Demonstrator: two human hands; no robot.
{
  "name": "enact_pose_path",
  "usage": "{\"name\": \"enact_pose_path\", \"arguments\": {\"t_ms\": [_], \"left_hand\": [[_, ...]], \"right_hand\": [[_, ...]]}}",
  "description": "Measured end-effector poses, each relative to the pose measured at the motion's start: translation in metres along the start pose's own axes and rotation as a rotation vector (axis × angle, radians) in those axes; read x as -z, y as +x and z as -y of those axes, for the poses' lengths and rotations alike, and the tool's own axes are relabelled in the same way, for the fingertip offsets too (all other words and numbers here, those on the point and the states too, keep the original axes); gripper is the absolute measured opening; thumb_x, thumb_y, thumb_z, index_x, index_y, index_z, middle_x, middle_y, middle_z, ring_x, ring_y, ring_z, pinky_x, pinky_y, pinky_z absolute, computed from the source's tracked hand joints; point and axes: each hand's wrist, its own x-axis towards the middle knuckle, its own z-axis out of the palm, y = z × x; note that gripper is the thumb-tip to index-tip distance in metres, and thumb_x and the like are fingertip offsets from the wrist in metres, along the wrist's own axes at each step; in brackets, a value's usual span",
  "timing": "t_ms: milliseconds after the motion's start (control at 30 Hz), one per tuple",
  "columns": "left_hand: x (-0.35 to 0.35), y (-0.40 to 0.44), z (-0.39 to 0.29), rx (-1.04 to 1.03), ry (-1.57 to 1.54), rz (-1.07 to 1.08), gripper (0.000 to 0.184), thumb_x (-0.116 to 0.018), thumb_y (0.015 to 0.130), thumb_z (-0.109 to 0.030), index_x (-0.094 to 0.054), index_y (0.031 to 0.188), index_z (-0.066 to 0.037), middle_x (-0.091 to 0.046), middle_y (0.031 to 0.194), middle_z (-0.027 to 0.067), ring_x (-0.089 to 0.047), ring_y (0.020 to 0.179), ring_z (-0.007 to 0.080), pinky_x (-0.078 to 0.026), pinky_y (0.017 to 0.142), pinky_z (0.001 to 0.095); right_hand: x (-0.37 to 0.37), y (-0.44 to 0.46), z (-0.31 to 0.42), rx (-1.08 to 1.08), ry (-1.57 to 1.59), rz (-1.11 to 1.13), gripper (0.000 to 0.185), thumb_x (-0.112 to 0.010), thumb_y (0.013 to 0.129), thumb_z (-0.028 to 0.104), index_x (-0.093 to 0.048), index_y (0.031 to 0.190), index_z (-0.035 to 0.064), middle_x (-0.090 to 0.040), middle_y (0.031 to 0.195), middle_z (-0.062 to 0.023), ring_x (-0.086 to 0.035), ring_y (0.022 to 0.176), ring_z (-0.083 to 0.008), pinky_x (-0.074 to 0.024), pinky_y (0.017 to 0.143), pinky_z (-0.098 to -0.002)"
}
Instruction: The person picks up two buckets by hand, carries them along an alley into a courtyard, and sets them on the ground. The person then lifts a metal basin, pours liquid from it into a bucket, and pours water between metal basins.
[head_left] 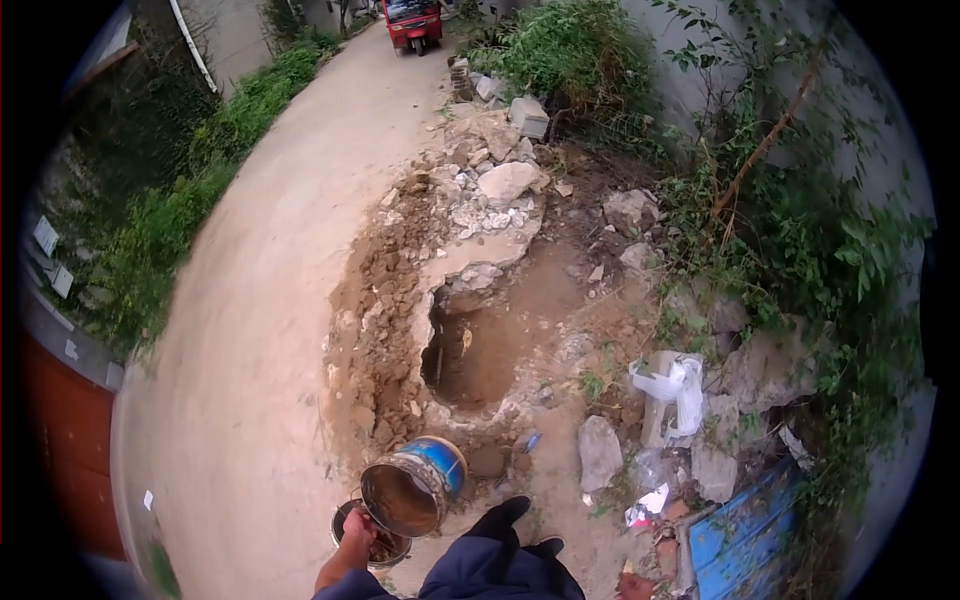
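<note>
My left hand (358,523) is closed at the rim of a blue metal bucket (437,461). This bucket is tipped over, its muddy mouth towards me. Directly beneath the hand is a smaller dark bucket (341,520) with brownish contents. Whether my fingers grip the blue rim or the dark bucket's handle is hard to see. My right hand (634,587) shows at the bottom edge, partly cut off, fingers loosely apart and holding nothing visible. In front of the buckets a dug pit (485,355) opens under a broken concrete edge.
Loose soil (365,300) and concrete rubble (508,182) line the pit. To the right lie a white plastic bag (683,392), stone slabs (600,455) and a blue panel (745,535). A concrete road (250,320) runs towards a red three-wheeler (412,28). My dark shoe (500,517) is near the buckets.
</note>
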Motion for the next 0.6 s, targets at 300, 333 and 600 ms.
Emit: {"name": "enact_pose_path", "arguments": {"t_ms": [300,333,600], "left_hand": [[0.015,0.014,0.004,0.023,-0.041,0.015,0.023,-0.041,0.067,-0.023,-0.033,0.047,-0.014,-0.026,0.04,0.0032,-0.03,0.04,0.0198,-0.028,0.043,0.0359],[0.018,0.013,0.003,0.06,-0.064,0.015,0.022,-0.041,0.066,-0.022,-0.032,0.047,-0.014,-0.026,0.04,0.0031,-0.03,0.041,0.0202,-0.028,0.044,0.0358],[0.041,0.008,0.009,0.087,-0.098,0.01,0.02,-0.041,0.064,-0.02,-0.032,0.047,-0.015,-0.027,0.039,0.0022,-0.035,0.048,0.0201,-0.03,0.05,0.0339]], "right_hand": [[-0.016,0.019,-0.015,-0.377,0.601,0.046,0.013,-0.055,0.069,0.006,-0.056,0.078,-0.0023,-0.056,0.06,-0.0084,-0.055,0.049,-0.0153,-0.0469,0.043,-0.0258],[-0.017,0.022,-0.016,-0.361,0.6,0.032,0.011,-0.054,0.07,0.006,-0.054,0.078,-0.0016,-0.056,0.062,-0.0077,-0.055,0.047,-0.0156,-0.0474,0.042,-0.0262],[-0.002,0.022,0.038,-0.372,0.632,-0.003,0.012,-0.052,0.075,0.006,-0.053,0.085,-0.0003,-0.055,0.063,-0.0066,-0.051,0.043,-0.0121,-0.0432,0.039,-0.0232]]}}
